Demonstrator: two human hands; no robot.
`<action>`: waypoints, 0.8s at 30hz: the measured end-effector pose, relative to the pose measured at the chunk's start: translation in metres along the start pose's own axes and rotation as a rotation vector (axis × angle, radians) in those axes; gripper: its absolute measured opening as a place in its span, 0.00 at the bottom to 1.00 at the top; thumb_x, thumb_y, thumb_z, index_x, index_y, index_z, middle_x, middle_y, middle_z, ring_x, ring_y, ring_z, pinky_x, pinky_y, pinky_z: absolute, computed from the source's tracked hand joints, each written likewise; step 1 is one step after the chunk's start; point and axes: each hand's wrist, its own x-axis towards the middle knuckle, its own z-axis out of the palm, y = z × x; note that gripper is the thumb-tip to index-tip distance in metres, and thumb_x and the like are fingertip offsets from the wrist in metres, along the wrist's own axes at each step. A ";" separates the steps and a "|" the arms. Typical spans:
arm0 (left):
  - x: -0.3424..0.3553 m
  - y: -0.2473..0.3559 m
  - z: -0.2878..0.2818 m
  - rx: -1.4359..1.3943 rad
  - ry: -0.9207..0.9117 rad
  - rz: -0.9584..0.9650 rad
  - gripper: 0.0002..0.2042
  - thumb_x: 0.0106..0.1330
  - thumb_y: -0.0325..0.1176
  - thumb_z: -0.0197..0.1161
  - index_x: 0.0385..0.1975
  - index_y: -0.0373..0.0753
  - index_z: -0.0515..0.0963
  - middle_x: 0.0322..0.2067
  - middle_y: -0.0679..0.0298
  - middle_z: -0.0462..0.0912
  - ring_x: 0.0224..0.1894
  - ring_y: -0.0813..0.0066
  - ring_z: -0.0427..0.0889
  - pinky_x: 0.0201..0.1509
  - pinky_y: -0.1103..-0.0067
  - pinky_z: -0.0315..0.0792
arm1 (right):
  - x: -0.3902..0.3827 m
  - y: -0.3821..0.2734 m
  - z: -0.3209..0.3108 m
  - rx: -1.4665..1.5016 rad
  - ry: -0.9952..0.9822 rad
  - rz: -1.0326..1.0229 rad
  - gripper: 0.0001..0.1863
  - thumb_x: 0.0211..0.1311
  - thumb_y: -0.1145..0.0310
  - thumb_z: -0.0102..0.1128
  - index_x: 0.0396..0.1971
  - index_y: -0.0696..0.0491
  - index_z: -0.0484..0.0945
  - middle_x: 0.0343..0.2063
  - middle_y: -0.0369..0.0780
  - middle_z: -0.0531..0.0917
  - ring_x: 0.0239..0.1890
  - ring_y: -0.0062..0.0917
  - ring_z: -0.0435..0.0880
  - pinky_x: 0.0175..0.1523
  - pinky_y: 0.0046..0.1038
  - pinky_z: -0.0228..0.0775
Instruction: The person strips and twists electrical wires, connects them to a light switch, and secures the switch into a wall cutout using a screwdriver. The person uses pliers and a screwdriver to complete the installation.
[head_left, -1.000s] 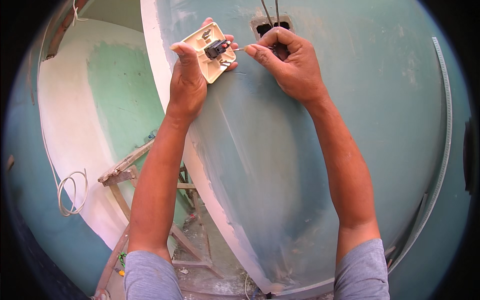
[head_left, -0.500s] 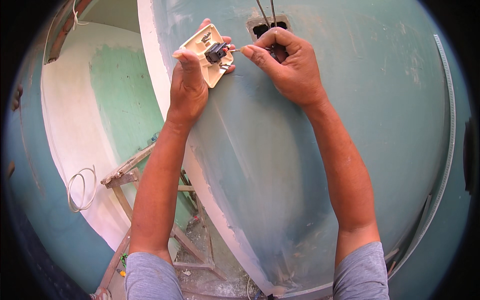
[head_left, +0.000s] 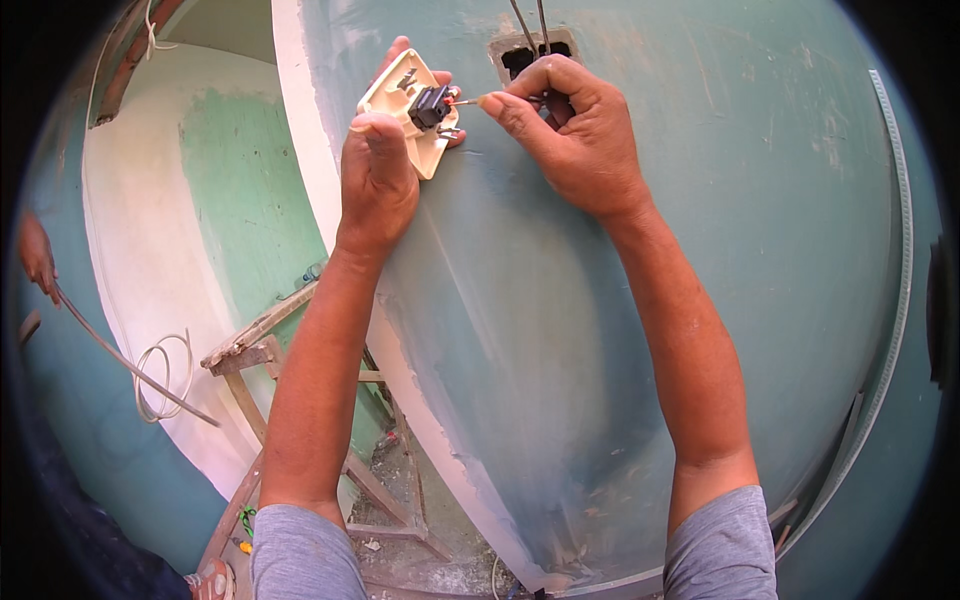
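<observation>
Head view shows left hand (head_left: 378, 175) gripping the switch plate (head_left: 410, 122) beside the wall box (head_left: 535, 55), right hand (head_left: 565, 130) fingers now pinching a wire (head_left: 462, 101) closer to its terminal

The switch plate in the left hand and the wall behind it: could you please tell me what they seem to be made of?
The switch plate held by the left hand looks like moulded plastic, cream and smooth, with a black insert. The wall looks like plaster or cement render under matt teal paint; white patches show at its corner edge. The right hand pinches a thin wire, probably metal at its tip.
</observation>
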 end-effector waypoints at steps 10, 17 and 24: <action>-0.003 -0.011 -0.003 0.001 -0.006 0.124 0.54 0.55 0.76 0.59 0.79 0.47 0.59 0.60 0.58 0.78 0.58 0.73 0.81 0.57 0.72 0.85 | -0.003 0.000 -0.002 -0.061 -0.006 -0.054 0.09 0.59 0.68 0.76 0.26 0.56 0.84 0.25 0.34 0.80 0.29 0.19 0.76 0.37 0.24 0.70; -0.002 -0.014 -0.002 0.013 0.000 0.148 0.56 0.53 0.76 0.62 0.79 0.47 0.59 0.59 0.61 0.76 0.55 0.75 0.81 0.56 0.74 0.85 | -0.004 0.001 -0.004 -0.035 -0.024 -0.028 0.08 0.59 0.68 0.76 0.27 0.55 0.85 0.25 0.33 0.80 0.29 0.18 0.75 0.36 0.23 0.69; -0.002 -0.013 -0.003 0.051 -0.009 0.173 0.57 0.52 0.76 0.63 0.79 0.47 0.57 0.54 0.63 0.74 0.51 0.78 0.80 0.54 0.77 0.84 | -0.003 -0.001 -0.005 -0.097 -0.053 -0.043 0.08 0.59 0.67 0.77 0.28 0.54 0.87 0.24 0.32 0.80 0.28 0.17 0.74 0.34 0.24 0.68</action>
